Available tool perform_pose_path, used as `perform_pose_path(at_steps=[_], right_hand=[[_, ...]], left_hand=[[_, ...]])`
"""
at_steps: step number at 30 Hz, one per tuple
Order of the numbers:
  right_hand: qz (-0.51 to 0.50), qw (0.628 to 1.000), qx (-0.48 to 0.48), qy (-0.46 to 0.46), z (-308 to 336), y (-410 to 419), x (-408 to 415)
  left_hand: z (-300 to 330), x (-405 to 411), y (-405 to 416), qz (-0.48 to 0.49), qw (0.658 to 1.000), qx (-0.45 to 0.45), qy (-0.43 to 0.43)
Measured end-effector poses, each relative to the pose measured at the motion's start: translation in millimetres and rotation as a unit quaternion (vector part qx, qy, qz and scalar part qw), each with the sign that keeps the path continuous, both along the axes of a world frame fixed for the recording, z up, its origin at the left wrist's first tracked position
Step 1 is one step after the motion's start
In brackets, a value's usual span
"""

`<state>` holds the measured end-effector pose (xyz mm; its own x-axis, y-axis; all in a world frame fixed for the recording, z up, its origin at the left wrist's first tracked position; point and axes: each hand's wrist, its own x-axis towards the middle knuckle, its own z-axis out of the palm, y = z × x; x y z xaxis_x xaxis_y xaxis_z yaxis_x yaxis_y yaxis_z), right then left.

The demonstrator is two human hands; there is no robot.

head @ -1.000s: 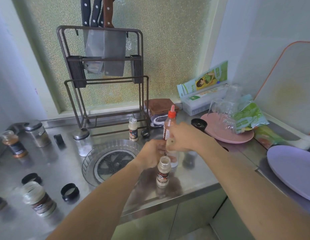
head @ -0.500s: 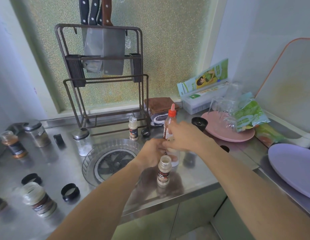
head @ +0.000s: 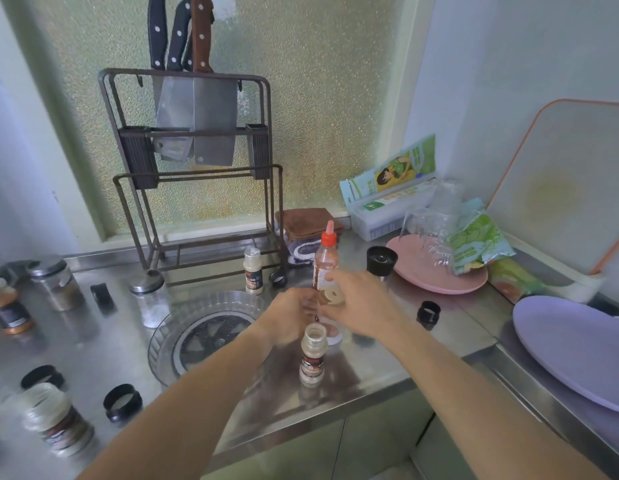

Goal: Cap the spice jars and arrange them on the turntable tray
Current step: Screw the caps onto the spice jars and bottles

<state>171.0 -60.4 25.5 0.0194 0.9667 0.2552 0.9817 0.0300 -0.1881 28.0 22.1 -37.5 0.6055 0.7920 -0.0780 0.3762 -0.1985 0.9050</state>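
Observation:
A squeeze bottle (head: 324,261) with a red nozzle cap stands upright on the steel counter. My right hand (head: 365,306) is wrapped around its middle from the right. My left hand (head: 289,322) grips its lower part from the left. Just in front of my hands stands a small spice jar (head: 312,356) without a cap. The clear round turntable tray (head: 162,341) lies to the left with nothing on it. A small capped jar (head: 253,273) stands behind the tray. Loose black caps lie at the right (head: 428,311) and front left (head: 122,401).
A knife rack (head: 197,174) stands at the back. Left of the tray are a glass shaker (head: 148,297), a metal-lidded jar (head: 57,284), an open brown spice jar (head: 8,308) and a tilted open jar (head: 57,422). A pink plate (head: 439,282) and a purple plate (head: 571,351) sit right.
Both hands stay on the squeeze bottle. My right hand has slid a little lower down it. The view has shifted slightly.

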Motion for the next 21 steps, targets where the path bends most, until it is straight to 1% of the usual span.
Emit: perform_pose_path(at_steps=[2,4,6,8,9,10,12,13,15,17,19,21], right_hand=[[-0.004,0.999,0.021,0.049,-3,-7,3],[-0.013,0.994,0.05,0.091,-4,-13,8],[-0.031,0.99,0.071,0.115,-8,-20,17],[-0.054,0.987,0.088,0.126,-16,-28,30],[-0.075,0.985,0.104,0.117,-21,-32,39],[-0.106,0.982,0.124,0.098,-26,-36,50],[-0.18,0.97,0.154,0.048,-44,-41,79],[-0.213,0.965,0.151,0.024,-54,-40,94],[-0.26,0.958,0.117,-0.028,-74,-35,122],[-0.281,0.957,0.048,-0.051,-89,-29,137],[-0.289,0.956,-0.03,-0.04,-97,-24,142],[-0.28,0.957,-0.069,-0.019,-99,-24,142]], left_hand=[[6,-2,-2,-0.006,1.0,-0.019,-0.013],[10,-4,1,0.0,1.0,0.003,0.002],[16,-12,0,0.006,0.999,0.027,0.017],[22,-23,0,0.011,0.999,0.023,0.024],[24,-30,-2,0.021,0.999,0.028,0.024],[27,-38,-7,0.043,0.997,0.058,0.033],[31,-53,-25,0.122,0.982,0.141,0.041],[35,-60,-40,0.162,0.972,0.167,0.03],[38,-68,-75,0.203,0.962,0.182,0.005],[36,-68,-104,0.205,0.963,0.175,0.004],[30,-65,-120,0.189,0.969,0.158,0.001],[22,-59,-128,0.168,0.975,0.147,0.007]])
